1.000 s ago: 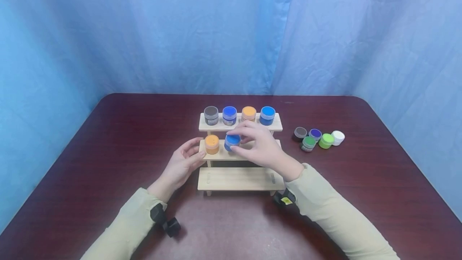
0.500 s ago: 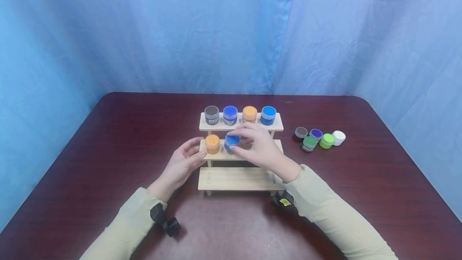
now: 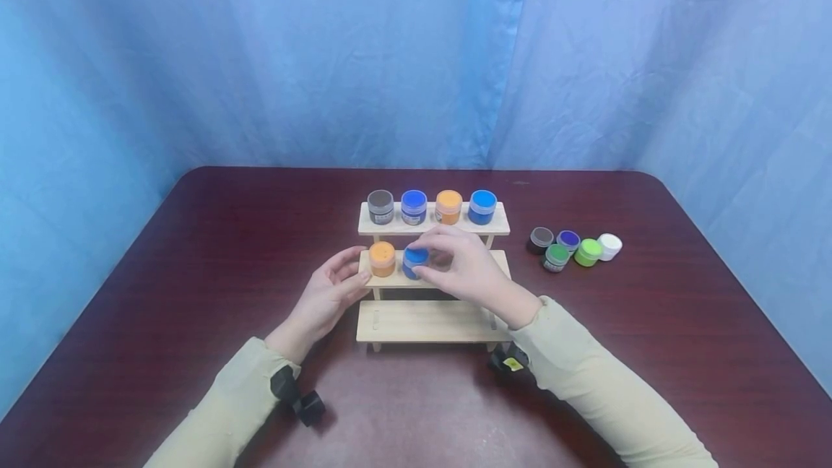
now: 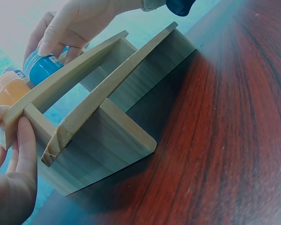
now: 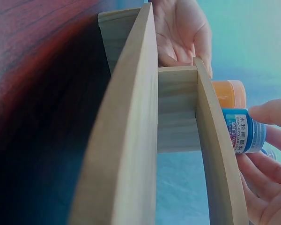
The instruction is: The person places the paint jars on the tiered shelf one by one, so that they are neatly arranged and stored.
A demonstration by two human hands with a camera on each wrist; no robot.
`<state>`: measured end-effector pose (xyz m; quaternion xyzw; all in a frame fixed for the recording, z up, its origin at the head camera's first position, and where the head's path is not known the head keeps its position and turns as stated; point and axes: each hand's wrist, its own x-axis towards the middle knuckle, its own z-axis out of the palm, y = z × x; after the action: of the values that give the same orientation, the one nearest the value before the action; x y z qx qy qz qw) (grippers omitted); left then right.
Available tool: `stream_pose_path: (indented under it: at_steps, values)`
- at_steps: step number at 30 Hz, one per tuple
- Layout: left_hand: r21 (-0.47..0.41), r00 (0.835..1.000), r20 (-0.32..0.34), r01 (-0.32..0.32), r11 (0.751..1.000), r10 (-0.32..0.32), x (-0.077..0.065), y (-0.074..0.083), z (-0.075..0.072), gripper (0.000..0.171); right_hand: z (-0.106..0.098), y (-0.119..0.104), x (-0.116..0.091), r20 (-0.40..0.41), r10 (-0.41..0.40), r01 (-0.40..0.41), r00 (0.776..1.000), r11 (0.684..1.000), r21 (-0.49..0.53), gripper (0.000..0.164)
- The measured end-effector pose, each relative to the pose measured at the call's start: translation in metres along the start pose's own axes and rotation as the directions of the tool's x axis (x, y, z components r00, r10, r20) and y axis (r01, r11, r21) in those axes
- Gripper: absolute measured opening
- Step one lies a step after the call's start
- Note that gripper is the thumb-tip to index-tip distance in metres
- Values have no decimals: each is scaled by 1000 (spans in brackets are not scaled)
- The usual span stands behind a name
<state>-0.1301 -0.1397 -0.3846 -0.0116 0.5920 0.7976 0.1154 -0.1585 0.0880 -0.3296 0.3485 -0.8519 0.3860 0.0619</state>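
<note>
A three-step wooden display stand (image 3: 432, 323) is on the table. My left hand (image 3: 328, 298) grips the left end of its middle step, with the thumb by the board's edge and fingers beneath it in the left wrist view. Between the thumb and fingers of my right hand (image 3: 464, 266) is a blue paint jar (image 5: 238, 131), which stands upright on the middle step. Just left of it is an orange paint jar (image 3: 382, 260). Along the top step stand a dark jar (image 3: 380, 208), a deep-blue jar (image 3: 414, 208), another orange jar (image 3: 448, 208) and a lighter blue jar (image 3: 482, 208).
Right of the stand, several jars cluster on the dark red table (image 3: 162, 309): dark (image 3: 541, 240), purple (image 3: 568, 241), dark green (image 3: 556, 258), light green (image 3: 588, 253) and white (image 3: 609, 247). A blue curtain (image 3: 390, 56) hangs behind.
The blue jar has moved slightly down and left onto the middle step, with the right hand still around it. My left hand keeps its hold on the stand.
</note>
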Motion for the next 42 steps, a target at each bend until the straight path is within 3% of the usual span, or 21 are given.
stream_pose_path:
  at_steps: [8,29,42]
  values:
    - [10,1000,-4,2,1000,-2,0,0,0,57,0,-4,0,16,8,-8,1000,1000,-12,30]
    - [-2,1000,-7,3,1000,-3,-1,1,1,57,3,-3,-3,-35,-27,25,999,996,-81,29]
    - [6,1000,-8,6,1000,-6,0,2,1,57,-8,-3,-2,-68,-52,44,996,993,-110,36]
